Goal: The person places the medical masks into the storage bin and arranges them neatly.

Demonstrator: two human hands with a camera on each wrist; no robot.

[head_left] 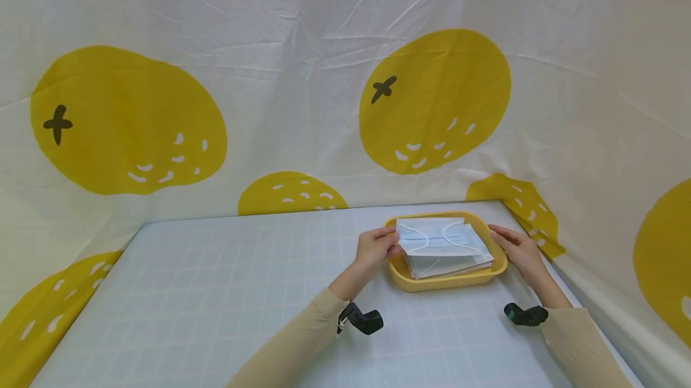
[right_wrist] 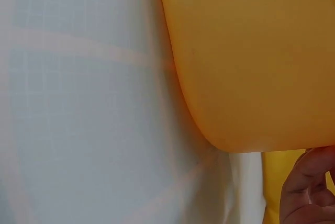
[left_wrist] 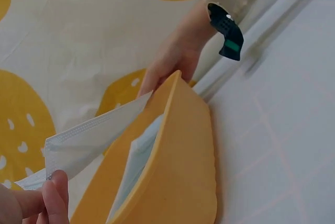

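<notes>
My left hand point(head_left: 373, 249) pinches the left edge of a pale blue face mask point(head_left: 432, 244) with white ear loops. Held this way, the mask slants over a yellow plastic basket point(head_left: 432, 286). Under it, a stack of more masks point(head_left: 453, 268) lies inside the basket. At the basket's right end, my right hand point(head_left: 523, 256) grips the rim with fingers and thumb. In the left wrist view, the raised mask point(left_wrist: 89, 140) stretches from the left fingertips point(left_wrist: 55, 198) toward the far rim. Curled right fingers point(right_wrist: 309, 187) touch the basket's end wall in the right wrist view.
The basket stands on a table with a pale blue checked cloth point(head_left: 216, 292), near its far right corner. A white curtain point(head_left: 302, 106) with yellow fruit prints hangs behind and at both sides. Black wrist cameras point(head_left: 367, 319) sit on both sleeves.
</notes>
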